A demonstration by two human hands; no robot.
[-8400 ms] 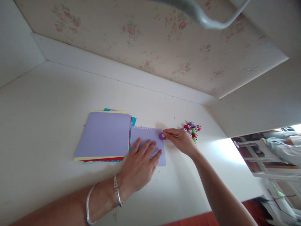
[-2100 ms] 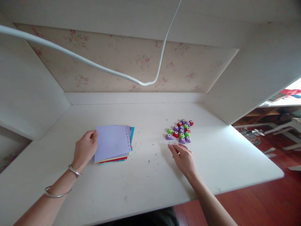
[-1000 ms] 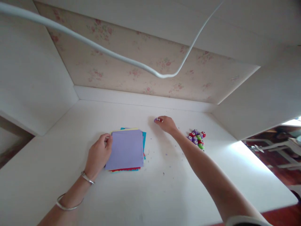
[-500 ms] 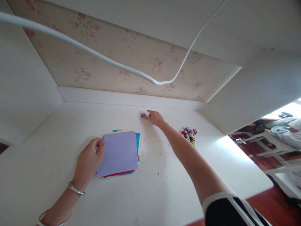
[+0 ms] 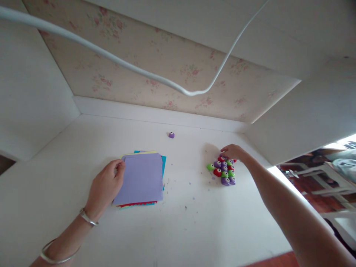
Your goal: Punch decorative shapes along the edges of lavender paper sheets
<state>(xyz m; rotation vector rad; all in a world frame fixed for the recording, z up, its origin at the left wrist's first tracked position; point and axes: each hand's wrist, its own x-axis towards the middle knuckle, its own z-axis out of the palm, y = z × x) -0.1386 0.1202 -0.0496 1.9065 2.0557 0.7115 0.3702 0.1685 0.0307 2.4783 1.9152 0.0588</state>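
My left hand (image 5: 107, 181) lies at the left edge of a stack of coloured paper squares (image 5: 143, 178), its thumb and fingertips pressed together; whether they pinch a sheet is hidden. A lilac sheet tops the stack, with yellow, blue and red edges poking out. At the right, my right hand (image 5: 233, 151) reaches over the back of a cluster of small one-eyed toys (image 5: 224, 170) in purple, red and green. Its fingers curl down among them, the tips partly hidden. A single purple one-eyed toy (image 5: 171, 135) stands apart near the back of the table.
The white table (image 5: 178, 230) is bounded by a low back ledge (image 5: 155, 115) and side panels. A white cable (image 5: 191, 92) hangs across the upper view. Small dark specks dot the tabletop between stack and toys. Past the right edge are a reddish floor and white furniture.
My right hand has left the lone purple toy and moved right to the cluster. The purple toy stays behind on the table. My left hand keeps its place at the paper. The view has shifted slightly.
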